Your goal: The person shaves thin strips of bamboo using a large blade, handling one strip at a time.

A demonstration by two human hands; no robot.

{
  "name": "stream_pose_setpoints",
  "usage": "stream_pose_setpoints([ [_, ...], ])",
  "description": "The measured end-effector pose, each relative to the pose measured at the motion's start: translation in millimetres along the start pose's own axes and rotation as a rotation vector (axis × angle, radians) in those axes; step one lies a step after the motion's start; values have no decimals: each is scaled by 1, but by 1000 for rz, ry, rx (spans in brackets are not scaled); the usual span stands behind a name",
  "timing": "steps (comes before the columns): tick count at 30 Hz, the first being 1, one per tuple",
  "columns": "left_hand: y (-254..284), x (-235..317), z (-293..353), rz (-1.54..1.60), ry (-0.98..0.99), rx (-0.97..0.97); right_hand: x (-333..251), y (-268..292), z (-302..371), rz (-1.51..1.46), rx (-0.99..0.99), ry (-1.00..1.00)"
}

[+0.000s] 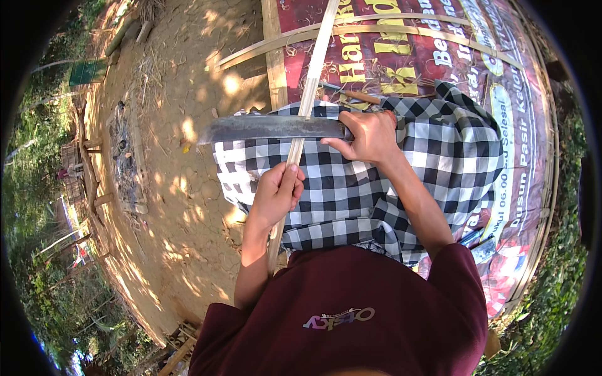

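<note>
My right hand point(370, 136) is closed round the handle of a machete point(269, 128), whose broad dark blade points left. The blade lies crosswise over a long pale bamboo strip point(318, 62), touching or just above it; I cannot tell which. Below the blade, my left hand point(277, 195) pinches the strip between thumb and fingers. From there the strip runs up past the top of the view and down beside my left forearm. A black-and-white checked cloth point(338, 207) covers my lap under both hands.
A dark red printed banner sheet point(370, 56) spreads ahead and right, strewn with thin shavings. Split bamboo strips point(389, 29) lie across it. Another wooden-handled tool point(360, 96) rests by the cloth. A wooden edge point(274, 62) borders the dirt ground point(182, 188) at left.
</note>
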State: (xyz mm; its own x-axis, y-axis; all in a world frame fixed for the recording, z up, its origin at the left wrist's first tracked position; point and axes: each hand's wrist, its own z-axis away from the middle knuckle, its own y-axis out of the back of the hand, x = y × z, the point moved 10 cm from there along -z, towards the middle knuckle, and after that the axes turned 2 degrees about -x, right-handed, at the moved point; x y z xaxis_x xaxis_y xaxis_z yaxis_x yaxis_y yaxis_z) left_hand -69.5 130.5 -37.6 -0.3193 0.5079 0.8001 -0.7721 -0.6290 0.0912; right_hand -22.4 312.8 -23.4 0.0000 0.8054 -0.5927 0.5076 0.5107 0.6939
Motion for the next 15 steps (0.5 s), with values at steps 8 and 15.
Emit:
stream_pose_setpoints([
  [8, 7, -12, -1, -242, -175, 151, -27, -18, 6, 18, -132, 84],
  [15, 5, -5, 13, -330, -111, 154, 18, -3, -7, 92, 9, -182],
])
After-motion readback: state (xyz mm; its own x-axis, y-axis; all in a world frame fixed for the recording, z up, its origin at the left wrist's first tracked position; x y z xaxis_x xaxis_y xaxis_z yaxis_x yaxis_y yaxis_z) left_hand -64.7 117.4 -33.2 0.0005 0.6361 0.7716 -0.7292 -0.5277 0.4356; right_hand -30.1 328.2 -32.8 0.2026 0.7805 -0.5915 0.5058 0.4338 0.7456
